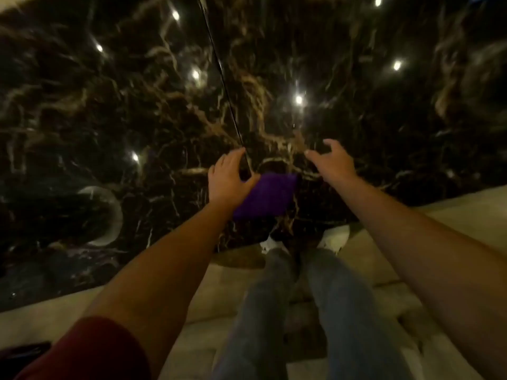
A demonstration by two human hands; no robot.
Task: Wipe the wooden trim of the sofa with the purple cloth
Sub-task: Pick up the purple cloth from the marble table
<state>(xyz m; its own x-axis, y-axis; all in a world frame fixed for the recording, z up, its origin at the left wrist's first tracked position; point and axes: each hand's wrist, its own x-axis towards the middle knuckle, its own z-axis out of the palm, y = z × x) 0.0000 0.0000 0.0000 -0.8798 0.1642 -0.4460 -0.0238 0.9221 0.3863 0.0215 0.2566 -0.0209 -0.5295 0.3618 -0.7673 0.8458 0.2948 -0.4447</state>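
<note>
A glossy black marble worktop (356,91) with pale gold veins fills the upper picture, ceiling lights mirrored in it as bright dots. A thin dark seam (219,72) runs from twelve o'clock down toward the centre. At nine o'clock a clear round glass dish (111,212) sits on the stone. Below, pale floor tiles (452,220) show, with the person's jeans-clad legs (337,311) and white shoes (336,238) at six o'clock.

The purple cloth (267,197) lies flat on the marble near the centre, close to the worktop's near edge. It looks like a folded rectangle set aslant, its long axis running from about seven o'clock to one o'clock.

The left hand (229,181) hangs over the cloth's ten o'clock corner, fingers and thumb spread in a loose claw, thumb tip at the cloth's upper edge; whether it touches is blurred. The right hand (333,161), at the cloth's one o'clock side and apart from it, is spread too, holding nothing. A dark red sleeve (90,352) covers the left upper arm.
</note>
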